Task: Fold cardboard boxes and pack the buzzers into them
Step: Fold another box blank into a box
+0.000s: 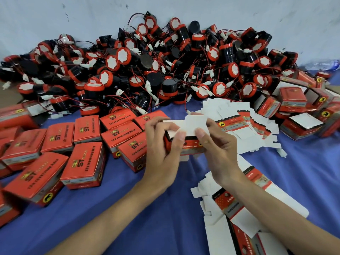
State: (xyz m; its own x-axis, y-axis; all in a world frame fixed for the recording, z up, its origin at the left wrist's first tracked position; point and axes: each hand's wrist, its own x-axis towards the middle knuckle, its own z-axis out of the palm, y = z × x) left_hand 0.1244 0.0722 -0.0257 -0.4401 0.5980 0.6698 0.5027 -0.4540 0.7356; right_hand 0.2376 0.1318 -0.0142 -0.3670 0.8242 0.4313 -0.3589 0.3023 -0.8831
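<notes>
Half-folded box [191,146] (white flap [195,124] up)

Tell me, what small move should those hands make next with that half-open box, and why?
Probably fold the upright white flap down and tuck it in. The left hand and right hand both grip the box, its top open with that flap raised by the thumbs. What is inside is hidden.

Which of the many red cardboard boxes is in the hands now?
The red cardboard box at centre, gripped by left hand and right hand; its white flap stands up, the others lie on blue cloth.
</notes>
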